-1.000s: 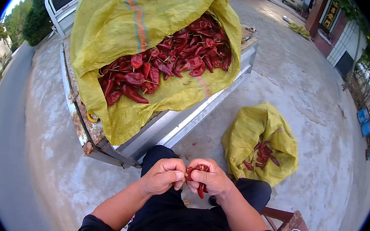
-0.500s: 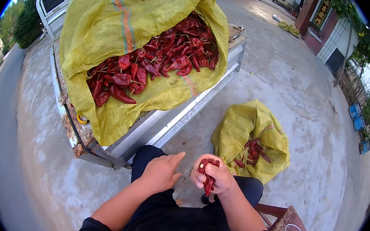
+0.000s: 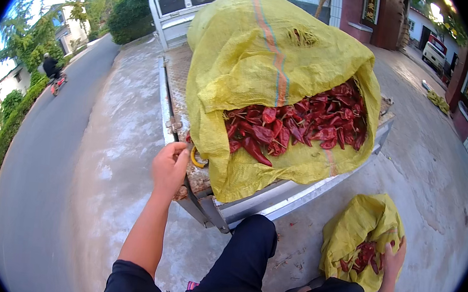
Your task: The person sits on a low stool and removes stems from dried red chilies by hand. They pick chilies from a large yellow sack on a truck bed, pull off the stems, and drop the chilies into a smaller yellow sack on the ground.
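Drawn apart since the earlier frame, left hand from right hand. On truck bed, big sack just right of the left; under the right, small sack, red peppers within, leftward. Impossible to tell either grip's closure.

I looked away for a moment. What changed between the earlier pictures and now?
The left hand has moved forward and left, to the edge of the truck bed; the right hand has moved right, to the small sack. Whether it let go of its earlier handful can't be told. A rider now shows at left. The large sack stays open on the truck bed, showing red peppers.
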### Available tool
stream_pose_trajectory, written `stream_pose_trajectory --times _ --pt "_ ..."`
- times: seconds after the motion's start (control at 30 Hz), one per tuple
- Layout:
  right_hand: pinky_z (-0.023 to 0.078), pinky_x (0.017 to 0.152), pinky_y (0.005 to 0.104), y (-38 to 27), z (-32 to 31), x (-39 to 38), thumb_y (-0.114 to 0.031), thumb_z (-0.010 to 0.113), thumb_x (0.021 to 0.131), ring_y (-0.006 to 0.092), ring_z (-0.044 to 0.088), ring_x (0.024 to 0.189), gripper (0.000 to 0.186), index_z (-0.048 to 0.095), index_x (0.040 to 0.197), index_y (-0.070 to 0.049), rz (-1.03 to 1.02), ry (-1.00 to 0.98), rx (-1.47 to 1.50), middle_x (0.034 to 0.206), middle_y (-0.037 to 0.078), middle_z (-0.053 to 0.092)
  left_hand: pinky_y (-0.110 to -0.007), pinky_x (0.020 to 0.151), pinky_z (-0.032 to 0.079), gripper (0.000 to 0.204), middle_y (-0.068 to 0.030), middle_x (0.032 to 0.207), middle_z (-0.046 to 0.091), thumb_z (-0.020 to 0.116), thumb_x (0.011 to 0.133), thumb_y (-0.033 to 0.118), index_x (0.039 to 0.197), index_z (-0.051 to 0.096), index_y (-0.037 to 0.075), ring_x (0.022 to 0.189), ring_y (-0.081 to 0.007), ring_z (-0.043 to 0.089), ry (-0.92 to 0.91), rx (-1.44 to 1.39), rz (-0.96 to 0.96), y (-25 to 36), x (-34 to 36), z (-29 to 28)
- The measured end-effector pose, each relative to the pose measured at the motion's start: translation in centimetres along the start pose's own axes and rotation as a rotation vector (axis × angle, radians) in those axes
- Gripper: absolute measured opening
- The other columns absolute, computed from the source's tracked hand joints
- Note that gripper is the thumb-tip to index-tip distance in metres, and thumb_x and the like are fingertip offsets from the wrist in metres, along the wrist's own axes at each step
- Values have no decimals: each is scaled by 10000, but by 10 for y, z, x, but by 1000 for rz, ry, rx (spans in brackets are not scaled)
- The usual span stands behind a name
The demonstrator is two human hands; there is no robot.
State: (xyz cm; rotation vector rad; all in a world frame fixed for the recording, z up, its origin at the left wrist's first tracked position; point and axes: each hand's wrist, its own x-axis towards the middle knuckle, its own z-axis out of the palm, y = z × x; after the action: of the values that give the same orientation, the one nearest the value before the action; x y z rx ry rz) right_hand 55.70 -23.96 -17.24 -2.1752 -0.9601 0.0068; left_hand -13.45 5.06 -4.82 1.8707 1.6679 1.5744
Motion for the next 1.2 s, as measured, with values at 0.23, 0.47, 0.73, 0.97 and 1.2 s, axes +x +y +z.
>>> stream_pose_trajectory --times 0.23,0.47,0.73,0.97,1.2 --pt "483 1078 391 -33 52 -23 -157 626 1015 267 610 1272 502 536 1463 53 174 -242 534 1393 187 619 -502 940 557 392 -161 1181 701 684 890 230 1264 690 113 1114 -396 681 -329 559 2 -4 53 15" --pt "536 668 273 -94 72 -53 -183 636 1006 141 691 803 367 638 1292 47 246 -387 601 1012 85 699 -514 897 561 266 -200 1083 752 693 890 218 1108 746 75 1013 -420 712 -205 453 -60 12 47 23" --pt "548 629 270 -93 86 -61 -165 658 993 153 706 722 330 657 1229 66 274 -491 635 955 87 709 -489 876 569 185 -196 1025 760 700 893 189 1022 753 68 988 -406 720 -205 307 -84 -20 52 30" --pt "558 644 280 -103 90 -80 -145 662 991 155 710 736 310 671 1220 64 280 -543 629 980 99 719 -466 813 561 164 -200 959 757 681 971 177 1042 720 35 907 -379 735 114 181 -101 -25 55 22" --pt "572 768 291 -170 68 -108 -74 668 987 146 705 821 280 669 1240 46 57 -467 628 976 78 713 -272 739 508 94 -26 875 673 633 1027 101 996 678 25 823 -93 624 61 -220 -64 32 31 -46"
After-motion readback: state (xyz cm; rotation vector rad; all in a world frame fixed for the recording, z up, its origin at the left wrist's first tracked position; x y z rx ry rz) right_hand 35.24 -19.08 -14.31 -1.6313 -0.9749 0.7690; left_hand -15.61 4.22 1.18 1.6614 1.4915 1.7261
